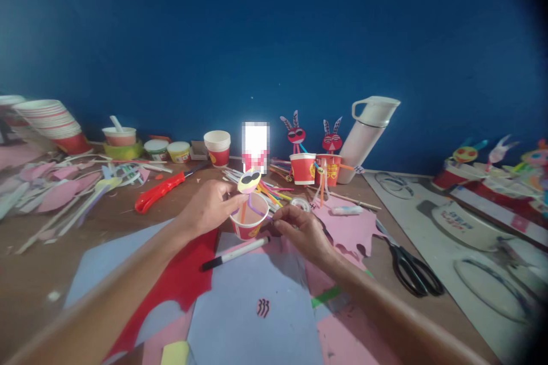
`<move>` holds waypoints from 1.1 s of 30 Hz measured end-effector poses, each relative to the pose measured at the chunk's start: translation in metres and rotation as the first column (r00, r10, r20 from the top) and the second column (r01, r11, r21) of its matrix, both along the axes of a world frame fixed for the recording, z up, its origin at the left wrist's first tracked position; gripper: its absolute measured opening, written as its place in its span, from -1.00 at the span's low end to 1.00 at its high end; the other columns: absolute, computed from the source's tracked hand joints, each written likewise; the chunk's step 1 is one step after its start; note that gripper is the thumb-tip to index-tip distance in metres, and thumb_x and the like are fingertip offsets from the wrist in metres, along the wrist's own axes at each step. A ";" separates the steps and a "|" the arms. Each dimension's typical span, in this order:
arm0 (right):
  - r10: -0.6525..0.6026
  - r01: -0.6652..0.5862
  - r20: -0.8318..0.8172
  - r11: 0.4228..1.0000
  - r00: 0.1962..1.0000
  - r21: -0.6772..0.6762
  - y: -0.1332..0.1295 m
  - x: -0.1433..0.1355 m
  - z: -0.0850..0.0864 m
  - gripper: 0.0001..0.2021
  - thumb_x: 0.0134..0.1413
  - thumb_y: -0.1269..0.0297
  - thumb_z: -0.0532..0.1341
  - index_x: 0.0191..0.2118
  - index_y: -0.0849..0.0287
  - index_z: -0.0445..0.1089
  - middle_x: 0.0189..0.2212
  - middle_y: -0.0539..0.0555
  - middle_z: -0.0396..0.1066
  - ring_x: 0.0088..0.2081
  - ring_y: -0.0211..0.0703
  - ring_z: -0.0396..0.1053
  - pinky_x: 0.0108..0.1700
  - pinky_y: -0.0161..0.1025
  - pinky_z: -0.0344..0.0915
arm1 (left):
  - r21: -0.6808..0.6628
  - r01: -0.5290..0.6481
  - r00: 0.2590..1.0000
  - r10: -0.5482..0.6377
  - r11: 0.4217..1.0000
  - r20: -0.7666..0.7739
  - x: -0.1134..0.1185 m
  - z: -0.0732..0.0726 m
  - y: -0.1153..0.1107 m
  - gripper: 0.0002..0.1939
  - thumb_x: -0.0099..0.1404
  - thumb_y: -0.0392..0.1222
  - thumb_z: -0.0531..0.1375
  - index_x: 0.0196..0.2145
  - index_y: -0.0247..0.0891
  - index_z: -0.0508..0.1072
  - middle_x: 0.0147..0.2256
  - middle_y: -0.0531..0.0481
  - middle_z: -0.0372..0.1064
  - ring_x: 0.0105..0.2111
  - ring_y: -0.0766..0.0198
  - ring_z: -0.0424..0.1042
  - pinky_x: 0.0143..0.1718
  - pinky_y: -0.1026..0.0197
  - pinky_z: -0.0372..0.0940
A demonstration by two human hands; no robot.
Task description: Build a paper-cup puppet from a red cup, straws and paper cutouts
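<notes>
The tabletop point(128, 222) in front of you is crowded: sheets of lilac, pink and red paper point(252, 291) lie under your forearms, with a black marker point(235, 254) resting across them just below the cup you are working on. To your right lie black scissors point(409, 265), and a white flask point(368, 134) leans against the blue wall behind two finished cup figures point(314, 162) with feathered heads.

The red paper cup point(249, 222) stands upright on the paper between your hands. Your left hand point(209, 205) is closed on the cup's rim and on the base of the straw stem point(250, 202) that carries a small yellow face with dark glasses point(249, 181). Keep that grip light, since I judge the thin rim will buckle if you squeeze, and hold the stem upright so the face looks forward like the finished ones.

Your right hand point(297, 228) is pinched shut at the cup's right side; something small seems to sit between thumb and forefinger, but it is too small to tell what. A roll of clear tape point(300, 204) lies just beyond it. Bring the pinch in low and steady the wrist on the paper, and take care not to nudge the marker.
</notes>
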State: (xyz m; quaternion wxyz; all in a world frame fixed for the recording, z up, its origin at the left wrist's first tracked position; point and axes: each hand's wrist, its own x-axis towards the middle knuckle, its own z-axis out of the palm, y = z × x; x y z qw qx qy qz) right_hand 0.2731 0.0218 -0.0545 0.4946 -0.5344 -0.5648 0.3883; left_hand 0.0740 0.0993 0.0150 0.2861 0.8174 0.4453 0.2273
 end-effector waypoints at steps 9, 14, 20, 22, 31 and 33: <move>-0.025 0.025 -0.012 1.000 1.000 -0.001 -0.001 0.001 -0.006 -0.90 0.01 0.33 0.18 -0.35 0.18 0.43 -0.45 0.04 0.51 -0.37 -0.13 0.49 -0.31 -0.21 0.40 | 0.011 0.016 1.000 -0.016 1.000 0.016 0.000 0.000 0.001 -0.66 0.22 -0.07 0.13 -0.63 -0.27 0.36 -0.66 0.16 0.25 -0.61 0.39 0.18 -0.57 0.32 0.05; -0.043 0.043 0.024 0.999 0.999 0.007 -0.002 0.001 -0.003 -0.90 0.01 0.33 0.20 -0.35 0.19 0.46 -0.45 0.02 0.53 -0.39 -0.17 0.48 -0.35 -0.27 0.38 | -0.003 0.012 1.000 -0.012 1.000 0.014 -0.001 0.000 0.000 -0.68 0.22 -0.07 0.13 -0.62 -0.27 0.39 -0.65 0.14 0.29 -0.61 0.38 0.22 -0.57 0.32 0.08; -0.057 0.054 0.077 0.998 0.995 0.041 -0.001 0.002 -0.007 -0.89 -0.01 0.33 0.23 -0.32 0.18 0.46 -0.45 0.01 0.55 -0.39 -0.18 0.50 -0.36 -0.30 0.40 | -0.028 0.007 1.000 -0.007 1.000 0.001 0.001 0.004 -0.001 -0.71 0.22 -0.08 0.13 -0.56 -0.28 0.44 -0.59 0.08 0.41 -0.56 0.30 0.34 -0.53 0.30 0.17; -0.065 0.059 0.110 0.996 0.992 0.059 -0.001 0.002 -0.009 -0.89 0.00 0.34 0.22 -0.31 0.18 0.46 -0.44 0.02 0.55 -0.39 -0.19 0.49 -0.37 -0.32 0.38 | -0.030 0.003 1.000 -0.004 1.000 -0.004 0.001 0.006 -0.002 -0.71 0.21 -0.07 0.13 -0.56 -0.28 0.44 -0.58 0.07 0.42 -0.55 0.29 0.35 -0.51 0.29 0.19; -0.143 0.097 0.292 0.981 0.946 0.167 -0.004 0.001 -0.007 -0.92 -0.02 0.43 0.22 -0.38 0.16 0.46 -0.48 -0.01 0.49 -0.45 -0.23 0.40 -0.43 -0.34 0.27 | -0.039 -0.004 1.000 0.003 0.999 -0.013 0.002 0.005 -0.002 -0.72 0.20 -0.05 0.11 -0.52 -0.27 0.47 -0.56 0.04 0.45 -0.51 0.24 0.40 -0.49 0.27 0.24; -0.144 0.092 0.307 0.980 0.941 0.178 -0.003 0.001 -0.008 -0.92 0.00 0.41 0.22 -0.36 0.15 0.46 -0.46 -0.01 0.49 -0.44 -0.23 0.40 -0.43 -0.34 0.28 | -0.038 -0.007 1.000 0.007 0.999 -0.012 0.002 0.005 -0.002 -0.71 0.20 -0.05 0.11 -0.52 -0.27 0.47 -0.56 0.04 0.45 -0.52 0.24 0.40 -0.49 0.27 0.24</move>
